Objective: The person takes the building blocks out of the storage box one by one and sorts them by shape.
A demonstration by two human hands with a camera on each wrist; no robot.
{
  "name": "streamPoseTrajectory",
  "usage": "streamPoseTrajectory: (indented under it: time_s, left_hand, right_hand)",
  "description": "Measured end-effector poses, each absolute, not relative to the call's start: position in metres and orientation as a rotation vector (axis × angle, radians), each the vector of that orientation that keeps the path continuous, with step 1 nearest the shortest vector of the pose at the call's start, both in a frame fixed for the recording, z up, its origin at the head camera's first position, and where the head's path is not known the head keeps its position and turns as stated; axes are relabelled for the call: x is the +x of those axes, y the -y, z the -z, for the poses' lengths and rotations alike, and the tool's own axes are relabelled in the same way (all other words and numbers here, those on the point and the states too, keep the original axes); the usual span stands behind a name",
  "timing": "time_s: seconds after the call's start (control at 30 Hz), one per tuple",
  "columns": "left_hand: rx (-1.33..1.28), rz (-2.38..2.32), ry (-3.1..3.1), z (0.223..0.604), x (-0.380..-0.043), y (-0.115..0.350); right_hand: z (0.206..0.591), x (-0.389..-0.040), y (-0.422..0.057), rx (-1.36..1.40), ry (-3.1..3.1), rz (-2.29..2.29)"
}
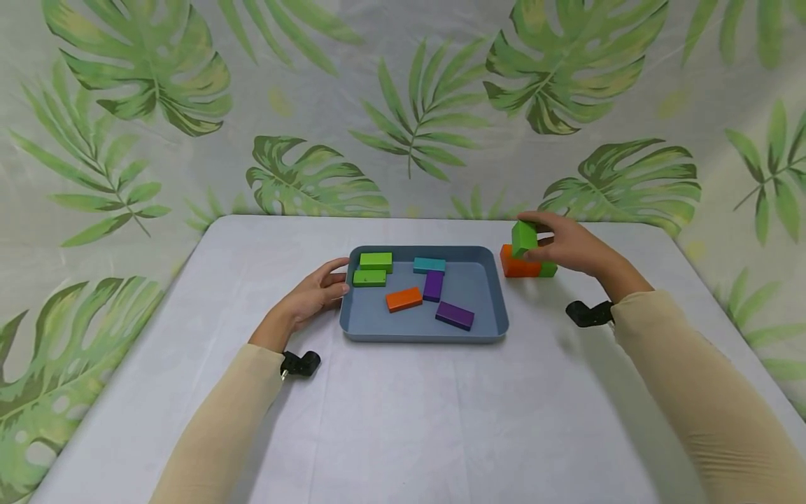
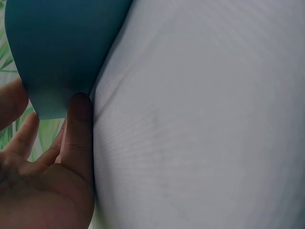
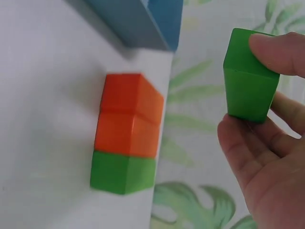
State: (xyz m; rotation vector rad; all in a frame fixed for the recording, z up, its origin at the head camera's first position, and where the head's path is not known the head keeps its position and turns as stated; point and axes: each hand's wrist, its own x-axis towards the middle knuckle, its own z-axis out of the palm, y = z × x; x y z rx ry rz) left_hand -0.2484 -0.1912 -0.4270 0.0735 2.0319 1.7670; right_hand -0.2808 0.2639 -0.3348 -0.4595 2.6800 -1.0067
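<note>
My right hand point(image 1: 569, 245) pinches a green block point(image 1: 524, 239) between thumb and fingers, above a row of blocks beside the tray. Two orange blocks point(image 3: 126, 114) and one green block point(image 3: 123, 172) make up that row, set side by side on the table, as the right wrist view shows. At the left end of the blue-grey tray point(image 1: 415, 337), my left hand point(image 1: 315, 297) touches the outer wall with loosely extended fingers. The thumb point(image 2: 78, 138) lies against the tray's side in the left wrist view.
Inside the tray lie two green blocks point(image 1: 376, 262), a teal block point(image 1: 429, 265), an orange block point(image 1: 404, 299) and two purple blocks point(image 1: 455, 316). A white cloth covers the table point(image 1: 403, 420). A leaf-patterned sheet point(image 1: 415, 105) hangs behind it.
</note>
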Motion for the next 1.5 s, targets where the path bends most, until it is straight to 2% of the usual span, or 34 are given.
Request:
streamPoseTrajectory:
  time_s: [0.93,1.5]
  left_hand:
    - [0.074,-1.783,-2.012,0.427,-0.249,0.193]
    - [0.076,-1.782,-2.017,0.428,-0.249,0.194]
  right_hand:
    - [0.372,-0.296,-0.353,-0.149,-2.668,0.993]
    - [0.392,-0.298,-0.354,-0.143,-2.639,0.994]
